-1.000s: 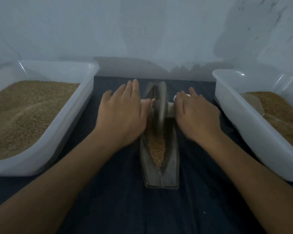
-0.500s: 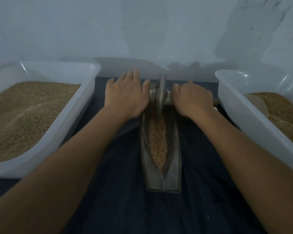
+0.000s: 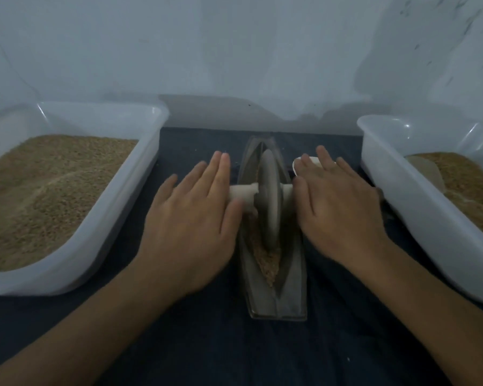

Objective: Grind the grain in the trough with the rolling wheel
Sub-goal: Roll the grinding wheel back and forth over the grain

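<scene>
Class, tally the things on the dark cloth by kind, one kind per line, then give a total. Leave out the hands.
Tubs of grain: 2
Troughs: 1
Rolling wheels: 1
White cups: 1
Total: 5

Left hand [image 3: 191,218] covers most of the left axle [image 3: 241,193]; only a short stub shows by the wheel [image 3: 268,199]. Right hand [image 3: 336,207] hides nearly all of the right axle and part of a small white object [image 3: 304,162] under its fingertips; what it is, cannot tell. Wheel blocks the grain [image 3: 268,260] in mid-trough [image 3: 276,302]. Both hands motion-blurred at the edges. Left tub [image 3: 101,232] cut by left frame edge, right tub [image 3: 418,218] by right edge. Pale shape in right tub [image 3: 427,171] unclear.
</scene>
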Demonstrator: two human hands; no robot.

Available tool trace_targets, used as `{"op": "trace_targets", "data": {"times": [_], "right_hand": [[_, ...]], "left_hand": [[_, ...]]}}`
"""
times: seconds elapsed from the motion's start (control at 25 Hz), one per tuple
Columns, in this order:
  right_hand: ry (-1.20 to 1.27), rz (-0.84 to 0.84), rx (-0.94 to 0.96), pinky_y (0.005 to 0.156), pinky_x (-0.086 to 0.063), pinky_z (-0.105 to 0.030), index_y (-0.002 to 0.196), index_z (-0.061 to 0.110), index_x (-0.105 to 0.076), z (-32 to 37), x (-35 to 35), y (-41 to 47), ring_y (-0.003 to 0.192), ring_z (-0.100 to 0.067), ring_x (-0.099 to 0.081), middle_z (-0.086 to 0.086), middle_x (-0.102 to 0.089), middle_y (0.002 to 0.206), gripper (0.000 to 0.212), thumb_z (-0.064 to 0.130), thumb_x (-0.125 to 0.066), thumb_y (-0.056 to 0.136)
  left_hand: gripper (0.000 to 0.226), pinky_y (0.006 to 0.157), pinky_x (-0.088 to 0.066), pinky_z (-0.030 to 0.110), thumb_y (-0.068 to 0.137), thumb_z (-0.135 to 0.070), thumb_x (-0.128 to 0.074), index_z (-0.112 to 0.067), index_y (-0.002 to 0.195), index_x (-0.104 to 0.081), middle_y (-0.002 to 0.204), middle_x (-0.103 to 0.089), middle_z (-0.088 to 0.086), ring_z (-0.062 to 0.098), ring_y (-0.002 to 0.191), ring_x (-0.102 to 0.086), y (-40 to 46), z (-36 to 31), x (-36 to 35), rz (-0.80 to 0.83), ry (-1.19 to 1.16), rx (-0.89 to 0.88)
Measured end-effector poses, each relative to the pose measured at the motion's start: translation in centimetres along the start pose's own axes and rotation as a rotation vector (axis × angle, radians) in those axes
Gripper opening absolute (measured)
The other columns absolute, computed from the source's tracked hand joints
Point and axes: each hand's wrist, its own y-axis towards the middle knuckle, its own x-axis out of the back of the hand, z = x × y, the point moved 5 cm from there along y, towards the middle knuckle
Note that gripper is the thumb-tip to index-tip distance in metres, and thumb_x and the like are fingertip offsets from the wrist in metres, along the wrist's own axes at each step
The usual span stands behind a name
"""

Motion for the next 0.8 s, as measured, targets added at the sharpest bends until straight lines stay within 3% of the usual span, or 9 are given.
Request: {"op": "trace_targets", "data": {"times": [0.12, 0.2, 0.24, 0.28, 0.36, 0.44, 0.6, 0.72, 0.8], "right_hand": [[0.036, 0.144, -0.095, 0.121, -0.031, -0.049, 0.117, 0.006, -0.068, -1.0, -1.6, 6.3, 0.147, -0.032, -0.040, -0.016, -0.065, 0.137, 0.070, 0.033, -0.005, 0.104], [0.035, 0.142, -0.174, 0.104, -0.041, -0.048, 0.086, 0.010, -0.062, -1.3, -1.8, 8.9, 0.131, -0.039, -0.053, -0.019, -0.070, 0.109, 0.059, 0.029, -0.008, 0.098], [0.032, 0.132, -0.171, 0.099, -0.043, -0.047, 0.082, 0.010, -0.060, -1.0, -1.8, 9.1, 0.127, -0.040, -0.055, -0.019, -0.070, 0.103, 0.053, 0.027, -0.013, 0.099], [-0.017, 0.112, -0.136, 0.099, -0.043, -0.047, 0.084, 0.009, -0.062, -0.8, -1.9, 8.7, 0.128, -0.040, -0.054, -0.019, -0.070, 0.106, 0.053, 0.026, -0.016, 0.102], [-0.048, 0.082, -0.094, 0.115, -0.037, -0.050, 0.115, 0.006, -0.069, -0.5, -1.9, 5.7, 0.143, -0.036, -0.045, -0.016, -0.066, 0.133, 0.061, 0.031, -0.014, 0.108], [-0.003, 0.021, -0.051, 0.121, -0.033, -0.050, 0.142, 0.006, -0.059, 0.0, -0.5, 1.4, 0.150, -0.031, -0.038, -0.012, -0.056, 0.150, 0.065, 0.037, -0.012, 0.108], [-0.017, -0.088, 0.025, 0.120, -0.037, -0.051, 0.150, 0.005, -0.051, 0.7, 1.1, -2.7, 0.149, -0.029, -0.041, -0.014, -0.053, 0.153, 0.070, 0.043, -0.008, 0.109], [-0.005, 0.068, -0.015, 0.124, -0.030, -0.048, 0.153, 0.005, -0.047, -0.2, -0.7, 1.3, 0.153, -0.027, -0.034, -0.013, -0.049, 0.157, 0.072, 0.042, -0.006, 0.107], [0.032, 0.116, -0.066, 0.118, -0.033, -0.047, 0.136, 0.003, -0.060, -1.2, -1.9, 5.5, 0.148, -0.031, -0.039, -0.017, -0.058, 0.146, 0.063, 0.035, -0.013, 0.109]], "left_hand": [[0.067, 0.127, -0.025, 0.054, 0.111, -0.048, -0.015, -0.014, 0.168, -0.020, 0.175, -0.024, 0.003, 0.021, 0.160, -0.024, 7.9, 1.3, -2.2, 0.076, -0.025, 0.108], [0.065, 0.124, -0.028, 0.058, 0.112, -0.045, -0.016, -0.011, 0.166, -0.026, 0.173, -0.027, 0.006, 0.025, 0.158, -0.029, 11.3, 2.0, -2.8, 0.116, -0.084, 0.180], [0.065, 0.123, -0.029, 0.058, 0.112, -0.045, -0.016, -0.010, 0.166, -0.027, 0.174, -0.027, 0.007, 0.025, 0.157, -0.029, 11.5, 2.2, -2.9, 0.118, -0.101, 0.192], [0.065, 0.124, -0.029, 0.057, 0.112, -0.045, -0.015, -0.011, 0.167, -0.024, 0.175, -0.024, 0.006, 0.025, 0.158, -0.028, 10.7, 2.2, -3.0, 0.122, -0.102, 0.189], [0.066, 0.123, -0.032, 0.052, 0.112, -0.047, -0.013, -0.013, 0.169, -0.020, 0.175, -0.024, 0.004, 0.023, 0.159, -0.028, 7.1, 1.7, -2.4, 0.087, -0.073, 0.134], [0.066, 0.120, -0.035, 0.050, 0.112, -0.048, -0.013, -0.016, 0.168, -0.022, 0.173, -0.029, 0.002, 0.021, 0.156, -0.033, 2.4, 0.7, -0.9, -0.004, -0.019, 0.040], [0.064, 0.125, -0.030, 0.054, 0.113, -0.051, -0.012, -0.022, 0.170, -0.016, 0.176, -0.019, -0.003, 0.018, 0.160, -0.024, -0.9, -0.1, -0.2, -0.033, 0.031, -0.040], [0.067, 0.127, -0.026, 0.054, 0.111, -0.050, -0.010, -0.019, 0.170, -0.015, 0.177, -0.016, -0.001, 0.020, 0.161, -0.021, 3.7, 0.4, -1.5, 0.012, 0.037, 0.019], [0.066, 0.125, -0.028, 0.054, 0.112, -0.046, -0.012, -0.015, 0.169, -0.019, 0.176, -0.019, 0.002, 0.023, 0.160, -0.024, 8.4, 1.2, -2.3, 0.057, -0.009, 0.088]]}}
